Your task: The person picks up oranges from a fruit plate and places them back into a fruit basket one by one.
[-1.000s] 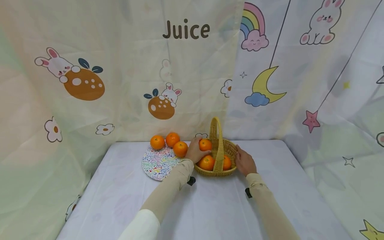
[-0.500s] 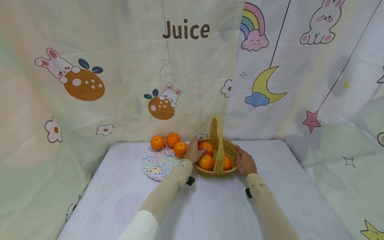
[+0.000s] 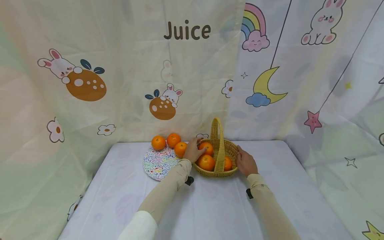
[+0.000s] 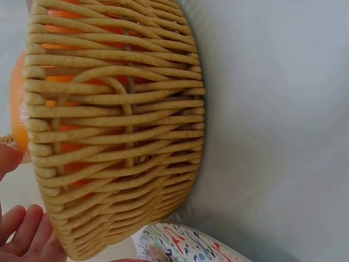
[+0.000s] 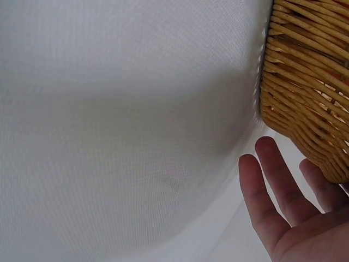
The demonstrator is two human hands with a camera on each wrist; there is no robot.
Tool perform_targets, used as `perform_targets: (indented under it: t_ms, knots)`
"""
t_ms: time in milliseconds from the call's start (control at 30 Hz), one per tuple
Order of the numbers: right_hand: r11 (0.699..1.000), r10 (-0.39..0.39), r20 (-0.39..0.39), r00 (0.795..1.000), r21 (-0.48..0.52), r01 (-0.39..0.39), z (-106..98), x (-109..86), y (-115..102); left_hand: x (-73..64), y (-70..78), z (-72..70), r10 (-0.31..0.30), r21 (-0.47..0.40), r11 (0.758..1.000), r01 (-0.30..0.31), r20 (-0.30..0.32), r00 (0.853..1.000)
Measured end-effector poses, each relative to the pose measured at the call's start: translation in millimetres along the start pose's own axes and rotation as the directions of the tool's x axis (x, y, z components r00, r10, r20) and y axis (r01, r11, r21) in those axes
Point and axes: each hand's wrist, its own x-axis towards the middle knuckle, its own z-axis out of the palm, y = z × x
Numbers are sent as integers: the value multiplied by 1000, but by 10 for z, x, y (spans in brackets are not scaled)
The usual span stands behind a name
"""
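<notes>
At the basket (image 3: 220, 157), right hand (image 3: 247, 162) touching it, fingers (image 5: 279, 177) extended.

A booth walled in cloth, this was; printed drapes (image 3: 195, 66) hung across the back and round both sides, creased and seamed; there was the word "Juice" (image 3: 187, 30) in bold brown lettering, there a cartoon rabbit (image 3: 63, 69) clinging to a round fruit (image 3: 86, 87), and away to the right a rainbow (image 3: 252, 20), a crescent moon (image 3: 261, 84) and a pink star (image 3: 313, 121); a pale-covered table (image 3: 222, 206) ran right up to the drapes; home, studio or lab beyond, they kept that hidden.
</notes>
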Motion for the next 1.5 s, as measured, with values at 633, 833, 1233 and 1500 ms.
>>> perform_targets:
  t_ms: [633, 833, 1233, 1500]
  knots:
    - [1000, 13, 8, 1000, 1, -13, -32, -30, -56, 19, -104, -124, 15, -26, 1000, -17, -80, 997]
    - [1000, 6, 7, 1000, 19, -7, -47, -31, -69, 10, -189, -234, 5, -37, 999, -8, -88, 996]
    - [1000, 0, 2, 1000, 15, 0, -48, -27, -64, -34, -559, -483, 28, 51, 998, -20, -161, 987]
    - [1000, 3, -1, 1000, 13, -3, -31, -34, -51, -115, -701, -536, -53, 28, 998, 59, -180, 982]
